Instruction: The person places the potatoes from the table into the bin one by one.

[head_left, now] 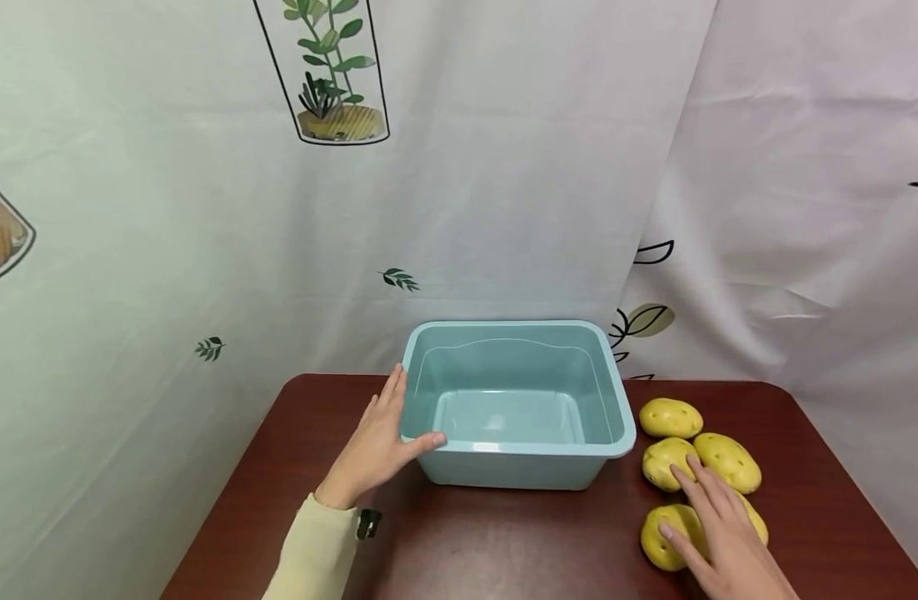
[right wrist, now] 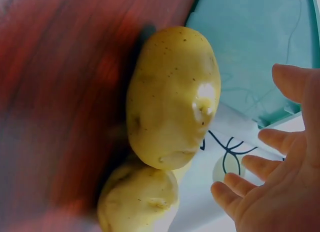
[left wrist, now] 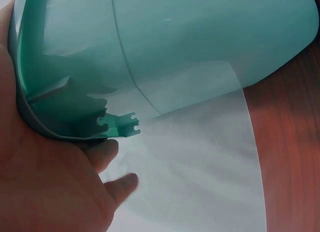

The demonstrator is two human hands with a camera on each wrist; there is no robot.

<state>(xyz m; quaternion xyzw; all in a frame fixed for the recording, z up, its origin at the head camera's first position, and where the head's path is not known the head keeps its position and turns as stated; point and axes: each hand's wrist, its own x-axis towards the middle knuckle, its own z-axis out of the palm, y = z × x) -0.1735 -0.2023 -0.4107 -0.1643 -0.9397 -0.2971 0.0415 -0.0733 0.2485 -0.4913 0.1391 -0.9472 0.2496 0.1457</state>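
Observation:
A light blue-green plastic basin [head_left: 504, 472] stands upright on the table. My left hand [head_left: 376, 442] rests at its near left corner, with fairly straight fingers along the left side and the thumb at the front rim. In the left wrist view, fingertips [left wrist: 122, 189] extend past the underside of the basin's rim [left wrist: 37, 129]. Over the potatoes to the right, my right hand [head_left: 729, 533] is spread and holds nothing. Nearest to it is a yellow potato [head_left: 665, 537], partly covered by the hand. The right wrist view shows a gap between the hand [right wrist: 280, 182] and a large potato [right wrist: 172, 99].
Several potatoes are grouped at the basin's right, among them one at the back [head_left: 671, 417] and one at the right [head_left: 729, 463]. The dark red-brown table [head_left: 504, 550] has its back edge against a pale curtain [head_left: 496, 208] printed with plants.

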